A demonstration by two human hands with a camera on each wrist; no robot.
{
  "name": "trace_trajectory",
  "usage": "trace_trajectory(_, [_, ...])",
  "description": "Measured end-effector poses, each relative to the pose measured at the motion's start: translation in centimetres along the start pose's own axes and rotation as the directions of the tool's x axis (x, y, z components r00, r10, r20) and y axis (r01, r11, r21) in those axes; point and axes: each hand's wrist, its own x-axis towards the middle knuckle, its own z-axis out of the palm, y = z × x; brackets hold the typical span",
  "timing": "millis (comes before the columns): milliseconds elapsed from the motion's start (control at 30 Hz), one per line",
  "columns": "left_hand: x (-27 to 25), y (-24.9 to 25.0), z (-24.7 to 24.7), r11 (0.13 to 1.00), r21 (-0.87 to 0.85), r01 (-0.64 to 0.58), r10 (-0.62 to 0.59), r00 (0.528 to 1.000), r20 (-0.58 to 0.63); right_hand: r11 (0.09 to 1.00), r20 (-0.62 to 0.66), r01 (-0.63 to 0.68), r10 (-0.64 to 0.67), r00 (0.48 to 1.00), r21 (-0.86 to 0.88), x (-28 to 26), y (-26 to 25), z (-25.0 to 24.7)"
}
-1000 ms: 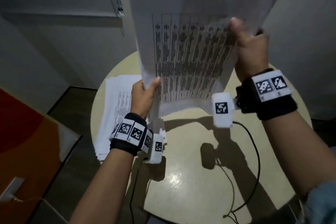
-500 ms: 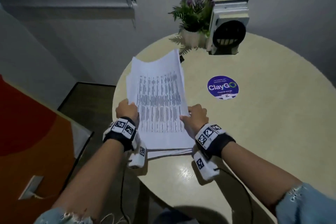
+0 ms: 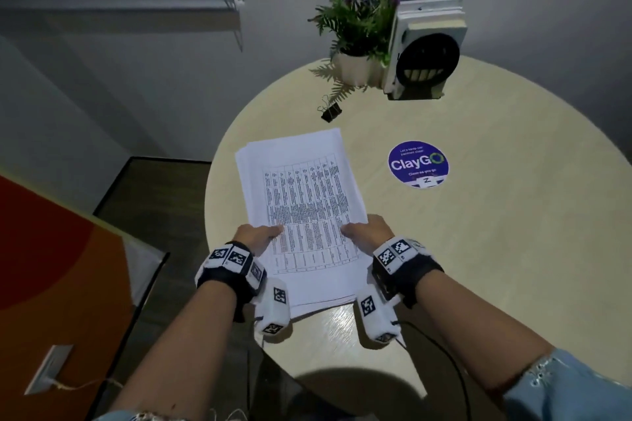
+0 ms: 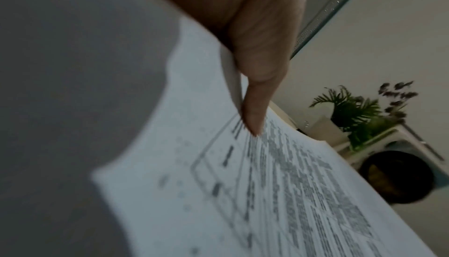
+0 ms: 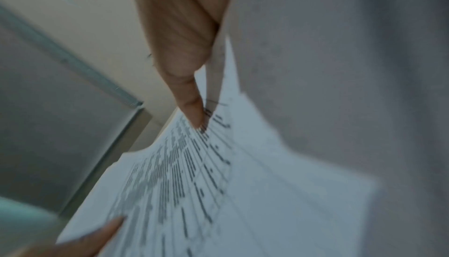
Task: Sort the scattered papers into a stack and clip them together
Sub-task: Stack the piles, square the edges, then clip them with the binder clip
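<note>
A stack of white printed papers (image 3: 304, 202) lies at the left side of the round beige table (image 3: 478, 249), its edges a little uneven. My left hand (image 3: 260, 236) pinches the stack's left edge, thumb on top, and the left wrist view shows that thumb on the paper stack (image 4: 267, 194). My right hand (image 3: 366, 232) pinches the right edge the same way, with its thumb on the top sheet of the paper stack (image 5: 194, 184). A black binder clip (image 3: 331, 110) lies on the table beyond the stack, untouched.
A potted plant (image 3: 359, 31) with purple flowers and a white bookend holding books (image 3: 425, 51) stand at the table's far edge. A round purple "ClayGO" sticker (image 3: 418, 163) is on the tabletop right of the papers. An orange panel (image 3: 51, 249) stands to the left.
One second ago both hands held sheets upright in the air. They have since lowered them onto the pile on the table, and now grip the gathered stack by its two sides.
</note>
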Motion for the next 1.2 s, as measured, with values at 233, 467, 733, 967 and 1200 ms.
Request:
trace_trajectory(233, [-3.6,1.7,5.5,0.941,-0.123,-0.316,0.311,0.949,-0.061,0.997,0.014,0.078,-0.078,0.997,-0.003,-1.1,0.9,-4.8])
trace_trajectory(467, [-10.7,9.3,8.4,0.672,-0.289,-0.682,0.649,0.730,-0.215,0.837,-0.308,0.516,-0.450,0.838,0.180,-5.2,-0.4,-14.0])
trace_trajectory(733, [-16.7,14.7,9.0,0.358,-0.539,-0.763,0.719,0.593,-0.362,0.582,-0.488,0.813,-0.708,0.510,0.006,-10.1,-4.3,-23.0])
trace_trajectory(967, [-17.1,12.3,10.2,0.246,-0.629,-0.737,0.833,0.493,-0.252,0.488,-0.499,0.799,-0.624,0.601,0.352,-10.0,-0.6,-24.0])
trace_trajectory(1200, [-19.5,15.9,10.8,0.207,-0.558,-0.804,0.799,0.468,-0.377,0.356,-0.544,0.866,-0.675,0.498,0.351,-10.7,-3.1,-25.1])
